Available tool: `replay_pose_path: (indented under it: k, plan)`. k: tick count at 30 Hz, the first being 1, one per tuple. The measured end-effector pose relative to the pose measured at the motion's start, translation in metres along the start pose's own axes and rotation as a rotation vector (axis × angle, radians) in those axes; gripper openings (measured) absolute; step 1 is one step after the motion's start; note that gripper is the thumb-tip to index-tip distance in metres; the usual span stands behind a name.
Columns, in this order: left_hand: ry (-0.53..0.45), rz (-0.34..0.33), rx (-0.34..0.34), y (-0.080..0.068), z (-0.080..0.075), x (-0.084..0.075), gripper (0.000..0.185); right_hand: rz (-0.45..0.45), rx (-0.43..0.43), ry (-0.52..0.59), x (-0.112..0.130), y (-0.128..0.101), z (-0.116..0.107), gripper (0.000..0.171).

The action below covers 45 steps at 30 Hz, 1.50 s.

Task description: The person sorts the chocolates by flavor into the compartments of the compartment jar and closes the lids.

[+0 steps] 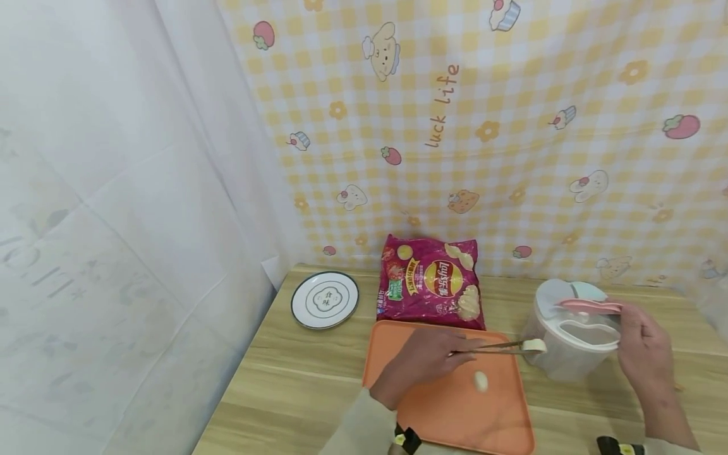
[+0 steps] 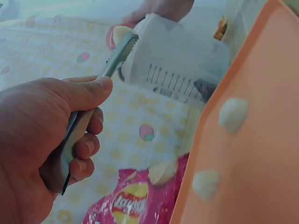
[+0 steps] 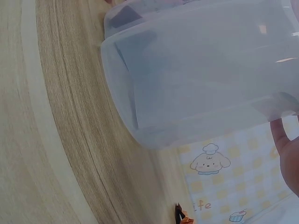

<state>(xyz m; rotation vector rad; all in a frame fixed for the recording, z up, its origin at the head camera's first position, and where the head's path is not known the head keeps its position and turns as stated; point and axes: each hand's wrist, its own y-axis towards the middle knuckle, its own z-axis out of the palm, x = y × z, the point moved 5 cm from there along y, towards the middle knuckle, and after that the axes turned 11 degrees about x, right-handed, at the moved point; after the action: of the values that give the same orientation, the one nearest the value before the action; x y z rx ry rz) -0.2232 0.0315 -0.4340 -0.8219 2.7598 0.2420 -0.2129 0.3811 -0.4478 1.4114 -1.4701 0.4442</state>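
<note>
The left hand [image 1: 432, 355] is gripping serrated metal tongs [image 2: 120, 57], which are pinching a smooth pale piece [image 1: 534, 345] near a translucent, rounded plastic canister [image 1: 569, 365]; the right hand [image 1: 645, 344] is holding its pink flap [image 1: 590, 307] raised. The left wrist view is showing 2 pale lumps [image 2: 234, 114] on the orange tray [image 1: 455, 420]; the head view, 1.

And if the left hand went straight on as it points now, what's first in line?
Probably the translucent container, the tongs and white piece leading; depth between them is unclear.
</note>
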Motion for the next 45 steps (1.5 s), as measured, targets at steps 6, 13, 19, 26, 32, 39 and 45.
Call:
replay_pose_path:
  k: [6,13,19,26,32,39,45]
  plan:
    - [0.042,0.039,-0.055,0.025,-0.001,-0.017,0.038,0.019,-0.009,-0.007,-0.002,-0.001,0.000,0.036]
    - [0.141,0.003,-0.084,0.052,-0.003,-0.030,0.037,0.036,-0.002,-0.035,-0.003,-0.002,0.001,0.036]
    - [0.161,-0.012,-0.078,0.066,-0.004,-0.036,0.037,0.021,-0.014,-0.028,-0.003,-0.004,-0.002,0.034]
    - [0.208,-0.030,-0.048,0.073,-0.005,-0.036,0.038,0.023,-0.024,-0.017,-0.002,-0.001,-0.001,0.033]
    - [0.204,-0.028,-0.036,0.074,-0.007,-0.035,0.038,0.013,-0.042,-0.003,-0.001,-0.001,0.001,0.033]
    - [0.203,-0.040,-0.025,0.074,-0.007,-0.035,0.039,0.028,-0.039,0.000,-0.003,0.000,0.001,0.035]
    - [0.195,-0.034,-0.028,0.074,-0.009,-0.034,0.039,0.021,-0.047,0.002,-0.002,0.000,0.000,0.033]
